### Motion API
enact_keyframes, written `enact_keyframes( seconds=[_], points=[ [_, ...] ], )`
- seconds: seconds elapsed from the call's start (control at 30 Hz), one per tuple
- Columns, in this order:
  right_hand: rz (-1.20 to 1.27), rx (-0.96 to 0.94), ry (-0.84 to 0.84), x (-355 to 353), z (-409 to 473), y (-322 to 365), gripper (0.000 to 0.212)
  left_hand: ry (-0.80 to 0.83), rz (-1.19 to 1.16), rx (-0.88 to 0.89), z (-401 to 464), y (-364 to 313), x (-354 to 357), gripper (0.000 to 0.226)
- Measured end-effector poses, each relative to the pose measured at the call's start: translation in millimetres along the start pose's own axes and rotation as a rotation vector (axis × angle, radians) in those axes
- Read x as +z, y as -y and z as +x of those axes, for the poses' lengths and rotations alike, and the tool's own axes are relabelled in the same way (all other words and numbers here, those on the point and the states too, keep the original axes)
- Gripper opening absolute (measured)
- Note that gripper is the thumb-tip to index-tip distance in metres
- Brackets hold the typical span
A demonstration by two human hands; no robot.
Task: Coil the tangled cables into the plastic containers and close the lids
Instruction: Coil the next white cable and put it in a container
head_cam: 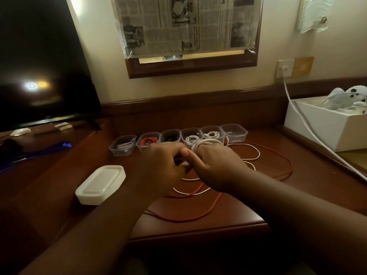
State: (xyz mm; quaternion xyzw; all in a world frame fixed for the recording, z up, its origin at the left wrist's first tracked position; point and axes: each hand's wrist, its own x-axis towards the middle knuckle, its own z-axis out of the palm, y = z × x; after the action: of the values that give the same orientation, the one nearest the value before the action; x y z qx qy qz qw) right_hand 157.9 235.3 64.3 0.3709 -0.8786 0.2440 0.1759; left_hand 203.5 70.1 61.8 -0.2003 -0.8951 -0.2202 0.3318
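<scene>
Head view — round white cable [206, 144] coil

The tabletop [198, 225] is dark reddish wood with a smooth, polished finish that catches a soft sheen along its rounded front edge. The row of containers [234, 132] is clear, thin plastic, slightly glossy. The stack of lids [101, 184] is opaque white plastic, smooth and matt. The white cable [252, 155] has a smooth, pale sheath, and the red cable [198, 215] looks matt. The screen [39, 66] is black and glossy, mirroring lights. The newspaper [188, 22] is thin printed paper, held in a dark polished wooden frame [190, 70]. The white box [321, 128] looks like smooth matt card.
</scene>
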Motion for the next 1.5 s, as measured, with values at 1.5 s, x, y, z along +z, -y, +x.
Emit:
enact_keyframes(
  seconds=[1.5],
  points=[
    [1.646,0.720,0.105,31.9,41.4,-33.2,0.016,-0.277,-0.697,-0.640,32.8,56.2,78.7,0.053]
  ],
)
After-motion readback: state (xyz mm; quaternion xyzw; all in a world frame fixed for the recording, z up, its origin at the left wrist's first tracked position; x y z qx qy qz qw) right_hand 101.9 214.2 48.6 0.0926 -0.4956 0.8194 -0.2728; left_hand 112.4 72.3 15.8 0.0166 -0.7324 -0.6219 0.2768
